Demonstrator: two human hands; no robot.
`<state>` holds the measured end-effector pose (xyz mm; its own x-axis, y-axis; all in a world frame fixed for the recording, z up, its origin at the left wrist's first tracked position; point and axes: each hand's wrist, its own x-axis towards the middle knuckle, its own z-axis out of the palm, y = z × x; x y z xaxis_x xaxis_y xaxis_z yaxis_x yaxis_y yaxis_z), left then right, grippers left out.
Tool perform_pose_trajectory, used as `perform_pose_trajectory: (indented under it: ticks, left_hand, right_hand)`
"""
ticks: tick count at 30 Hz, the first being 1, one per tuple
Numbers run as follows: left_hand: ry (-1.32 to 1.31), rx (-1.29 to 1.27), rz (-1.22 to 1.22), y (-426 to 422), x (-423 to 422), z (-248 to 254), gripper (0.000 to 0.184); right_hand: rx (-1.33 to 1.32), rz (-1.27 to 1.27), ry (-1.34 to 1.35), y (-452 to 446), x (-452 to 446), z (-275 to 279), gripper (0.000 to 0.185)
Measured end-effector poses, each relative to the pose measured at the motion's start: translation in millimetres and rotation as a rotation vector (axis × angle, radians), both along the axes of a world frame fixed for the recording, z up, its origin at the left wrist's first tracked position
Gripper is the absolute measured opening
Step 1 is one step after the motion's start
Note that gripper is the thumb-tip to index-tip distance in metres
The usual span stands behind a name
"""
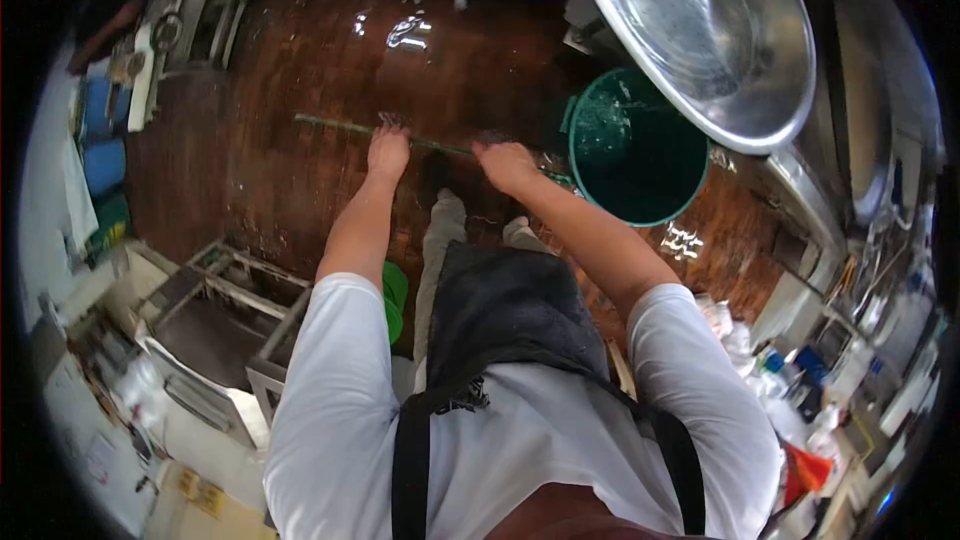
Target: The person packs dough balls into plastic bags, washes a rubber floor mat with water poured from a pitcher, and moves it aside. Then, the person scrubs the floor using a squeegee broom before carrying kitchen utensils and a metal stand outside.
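Stretched out over the wet red-brown floor, both my hands are on a thin green stick (335, 124). My left hand (389, 148) is closed round its middle part. Further right, my right hand (505, 165) grips it too, and its fingers are partly blurred. The stick's far end points left. Just right of my right hand stands a dark green bucket (640, 155), open at the top. A large metal basin (700, 30) overlaps the bucket's upper right rim in this view.
A metal frame stand (230, 310) is at the lower left. Something bright green (395, 302) shows beside my left arm. Plastic bags and clutter (800, 390) lie at the lower right. Equipment (205, 20) stands at the upper left, near part of another person (110, 15).
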<state>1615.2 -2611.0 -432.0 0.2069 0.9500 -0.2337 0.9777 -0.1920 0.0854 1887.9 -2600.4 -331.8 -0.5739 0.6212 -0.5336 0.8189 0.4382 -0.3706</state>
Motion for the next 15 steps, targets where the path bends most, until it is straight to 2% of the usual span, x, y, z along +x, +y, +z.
perform_pose_trajectory:
  ticks: [2, 3, 4, 5, 6, 8, 9, 11, 15]
  left_hand:
    - [-0.002, 0.006, -0.039, 3, -5, 7, 0.027]
    - [0.044, -0.132, 0.074, 6, 2, 36, 0.022]
    - [-0.002, -0.236, 0.245, 2, -5, 27, 0.023]
    - [-0.065, -0.289, 0.32, 7, 3, 51, 0.027]
    - [-0.078, -0.267, 0.235, 11, -5, 40, 0.028]
    - [-0.1, -0.218, 0.066, 16, -23, 19, 0.043]
    - [0.016, -0.149, 0.049, 15, -16, 33, 0.043]
    - [0.052, -0.101, -0.04, 15, -45, -3, 0.037]
    - [-0.015, -0.214, 0.002, 33, -38, 15, 0.031]
  right_hand:
    - [0.007, 0.013, -0.001, 3, -9, 8, 0.021]
    - [-0.079, -0.007, -0.013, -1, -20, 10, 0.025]
    - [-0.15, -0.074, -0.052, 2, -31, 11, 0.028]
    - [-0.105, -0.097, -0.034, 0, -32, 13, 0.026]
    - [-0.05, -0.13, -0.034, -3, -39, 13, 0.024]
    - [0.031, -0.103, 0.018, 1, -39, 6, 0.026]
    - [0.056, -0.043, -0.006, 2, -42, 5, 0.027]
    - [0.107, -0.059, 0.033, 2, -45, 18, 0.028]
    - [0.051, -0.113, 0.038, 3, -43, 26, 0.032]
